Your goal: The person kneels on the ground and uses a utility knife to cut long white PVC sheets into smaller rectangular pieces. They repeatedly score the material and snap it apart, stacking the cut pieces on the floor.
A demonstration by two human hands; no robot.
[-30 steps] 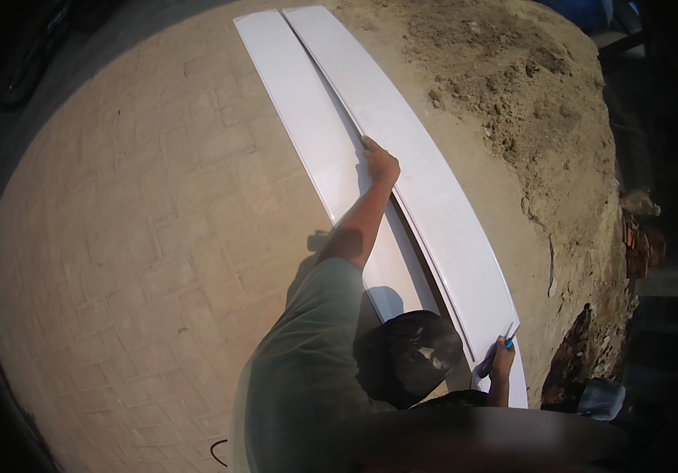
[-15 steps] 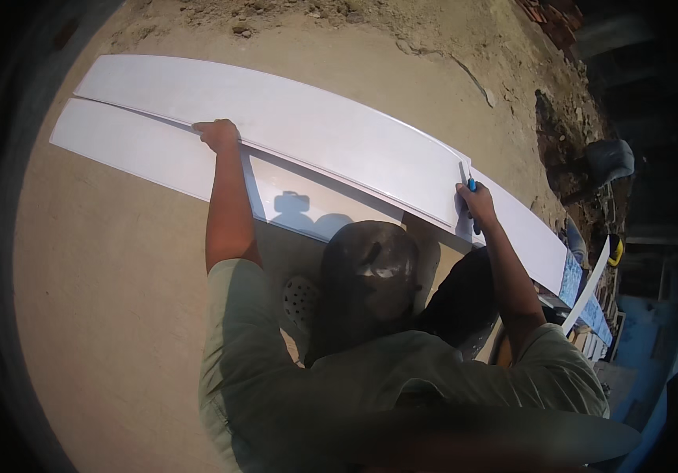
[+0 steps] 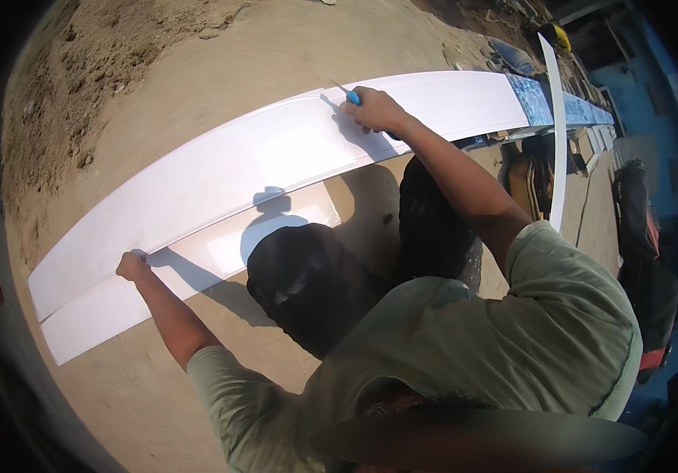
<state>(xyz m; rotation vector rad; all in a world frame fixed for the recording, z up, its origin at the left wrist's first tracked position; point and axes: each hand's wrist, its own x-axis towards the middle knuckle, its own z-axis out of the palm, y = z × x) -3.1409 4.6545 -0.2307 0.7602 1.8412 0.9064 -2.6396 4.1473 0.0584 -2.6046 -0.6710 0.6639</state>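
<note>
Touching the near edge of a long white panel, laid over sandy ground and partly over a second white panel, with left hand half-curled, whether pinching or pressing impossible to tell; clasping a blue-handled tool in closed right hand near the panel's right end; facing a blue patterned sheet farther right.

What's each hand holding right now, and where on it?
Right hand: a thin-bladed blue tool, by its handle. Left hand: on the near edge of the upper white panel; whether gripping, can't tell.
</note>
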